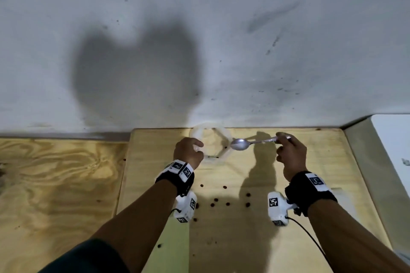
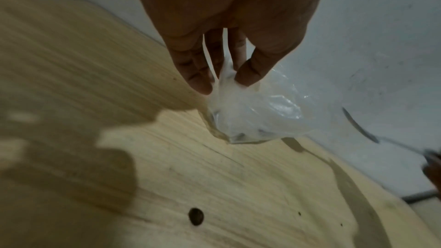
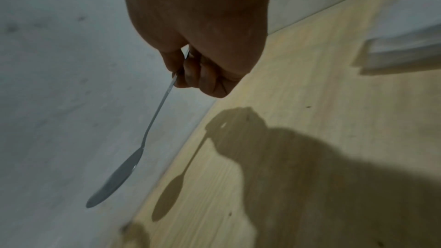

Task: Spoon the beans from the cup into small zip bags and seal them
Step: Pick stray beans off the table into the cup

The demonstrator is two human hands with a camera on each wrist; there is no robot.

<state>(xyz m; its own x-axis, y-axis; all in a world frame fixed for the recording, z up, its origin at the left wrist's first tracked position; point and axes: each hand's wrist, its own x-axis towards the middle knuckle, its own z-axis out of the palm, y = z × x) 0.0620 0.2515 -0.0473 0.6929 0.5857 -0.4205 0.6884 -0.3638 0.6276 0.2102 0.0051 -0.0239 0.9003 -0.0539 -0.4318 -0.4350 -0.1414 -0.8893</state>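
Zip bag point(image 2: 257, 114) contents blurred, spoon point(image 2: 360, 125) cut off at frame edge, white object point(image 1: 392, 150) cropped

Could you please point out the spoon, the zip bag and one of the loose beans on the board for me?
spoon point(image 1: 240, 144): head view, on its bowl.
zip bag point(image 2: 262, 112): left wrist view, on the clear body below the pinching fingers.
loose bean point(image 1: 248, 195): head view, on the bean itself.

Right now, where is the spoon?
In the head view the spoon is held by its handle in the right hand, above the far part of the wooden board; its bowl is beside the clear bag held by the left hand.
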